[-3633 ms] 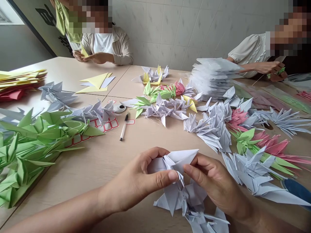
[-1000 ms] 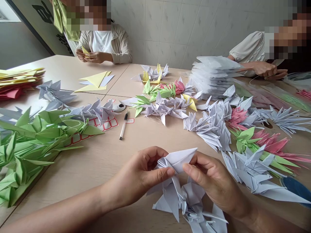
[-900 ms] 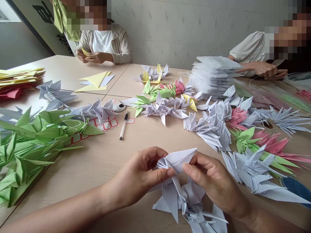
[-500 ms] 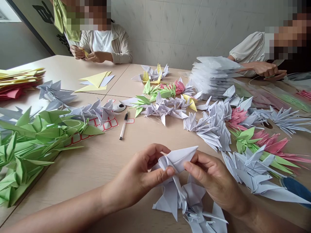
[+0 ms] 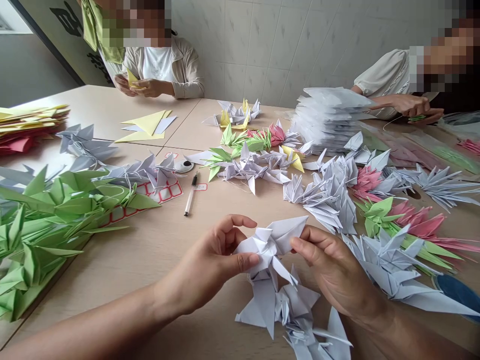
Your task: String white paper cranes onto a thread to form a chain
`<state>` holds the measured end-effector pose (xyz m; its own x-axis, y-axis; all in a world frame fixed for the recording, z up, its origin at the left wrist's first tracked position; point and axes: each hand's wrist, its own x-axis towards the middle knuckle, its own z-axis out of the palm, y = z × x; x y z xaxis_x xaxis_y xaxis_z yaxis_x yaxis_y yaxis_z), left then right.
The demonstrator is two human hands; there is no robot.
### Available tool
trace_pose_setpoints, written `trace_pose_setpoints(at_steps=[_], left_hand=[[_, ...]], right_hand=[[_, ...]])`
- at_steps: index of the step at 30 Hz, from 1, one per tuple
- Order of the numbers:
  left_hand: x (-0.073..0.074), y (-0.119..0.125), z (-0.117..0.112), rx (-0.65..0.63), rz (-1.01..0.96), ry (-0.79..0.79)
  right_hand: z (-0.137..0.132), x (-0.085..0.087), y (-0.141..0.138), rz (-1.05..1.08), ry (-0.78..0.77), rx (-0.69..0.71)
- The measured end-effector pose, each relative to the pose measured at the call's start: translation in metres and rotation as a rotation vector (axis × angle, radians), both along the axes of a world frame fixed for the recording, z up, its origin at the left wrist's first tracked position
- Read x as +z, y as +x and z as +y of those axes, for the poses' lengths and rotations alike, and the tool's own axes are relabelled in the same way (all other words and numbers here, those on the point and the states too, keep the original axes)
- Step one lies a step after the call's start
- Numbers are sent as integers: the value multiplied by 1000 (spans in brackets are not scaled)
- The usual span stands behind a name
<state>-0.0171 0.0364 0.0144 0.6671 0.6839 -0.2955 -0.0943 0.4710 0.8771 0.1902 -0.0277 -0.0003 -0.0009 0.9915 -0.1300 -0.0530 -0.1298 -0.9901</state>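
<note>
A white origami crane (image 5: 267,245) is held up between my two hands above the table. My left hand (image 5: 221,255) pinches its left wing between thumb and fingers, the index finger lifted and curved above it. At the other side, my right hand (image 5: 326,260) grips the tip of the right wing with thumb and forefinger. Below hang or lie more white paper cranes (image 5: 300,310), close under the held one; whether a thread joins them I cannot tell.
Green paper cranes (image 5: 56,215) are heaped at the left. White cranes (image 5: 330,195) and pink ones (image 5: 416,217) lie at the right. A pen (image 5: 191,195) rests mid-table. A stack of plastic bags (image 5: 330,120) stands at the back, and two people sit across the table.
The crane's wings have been spread apart and its middle is now flatter and more visible. My left thumb has shifted left along the wing. A person opposite has raised a yellow paper.
</note>
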Motion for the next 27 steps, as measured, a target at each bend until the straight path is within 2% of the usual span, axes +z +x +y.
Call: trace_pose_setpoints(at_steps=[9,14,16,21,27], left_hand=[[1,0,0,1,6,-5],[5,-4,-1,-104,139,178],[7,-4,-2,-109,199,222],[10,-1,-4,-91,203,164],[9,-1,-5,-58,185,114]], right_hand=[[1,-2,1,21,-9,-10],[-3,5,-2,-155,28,34],[-7,9,-4,-222,29,51],[-11,14,-10,-302,26,88],[-9,13,-10,-284,3,91]])
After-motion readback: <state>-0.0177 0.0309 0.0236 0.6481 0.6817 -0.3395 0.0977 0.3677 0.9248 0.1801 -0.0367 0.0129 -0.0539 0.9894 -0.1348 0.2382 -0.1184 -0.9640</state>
